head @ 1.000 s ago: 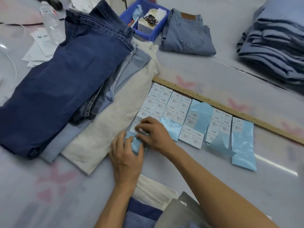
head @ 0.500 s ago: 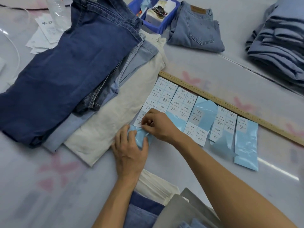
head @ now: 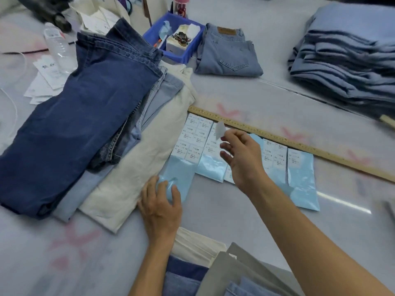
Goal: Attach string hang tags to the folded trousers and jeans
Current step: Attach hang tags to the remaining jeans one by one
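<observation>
- Far left you've got the dark blue jeans (head: 70, 116) on top of a fanned pile, with the cream trousers (head: 136, 167) at the bottom, right against the label sheets.
- Your left hand (head: 160, 206) lies flat, fingers loosely spread, pressing the bare blue end of the leftmost sticker sheet (head: 183, 167) onto the table (head: 235, 221).
- Your right hand (head: 241, 161) is up above the sheets, thumb and forefinger pinching a small white sticker (head: 220, 130), other fingers loosely curled.
- Wooden ruler (head: 299, 144) runs along behind the sheets.
- Far right, a stack of folded light jeans (head: 346, 56).
</observation>
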`<action>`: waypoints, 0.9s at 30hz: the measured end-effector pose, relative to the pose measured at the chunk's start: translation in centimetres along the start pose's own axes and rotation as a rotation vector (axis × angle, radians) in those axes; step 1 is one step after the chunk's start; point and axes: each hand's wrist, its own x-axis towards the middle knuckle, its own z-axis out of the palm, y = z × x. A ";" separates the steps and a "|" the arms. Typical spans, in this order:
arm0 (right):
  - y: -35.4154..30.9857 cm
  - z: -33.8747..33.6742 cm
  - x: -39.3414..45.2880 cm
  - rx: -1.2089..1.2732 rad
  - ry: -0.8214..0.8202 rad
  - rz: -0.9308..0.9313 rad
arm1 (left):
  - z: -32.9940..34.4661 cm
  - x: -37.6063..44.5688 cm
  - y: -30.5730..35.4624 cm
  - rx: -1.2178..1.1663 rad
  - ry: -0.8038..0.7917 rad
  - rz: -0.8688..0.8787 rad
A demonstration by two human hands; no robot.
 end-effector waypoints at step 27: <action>-8.2 -34.4 -25.4 -0.004 0.653 -0.480 | 3.7 -16.2 40.1 -0.161 -1.150 0.771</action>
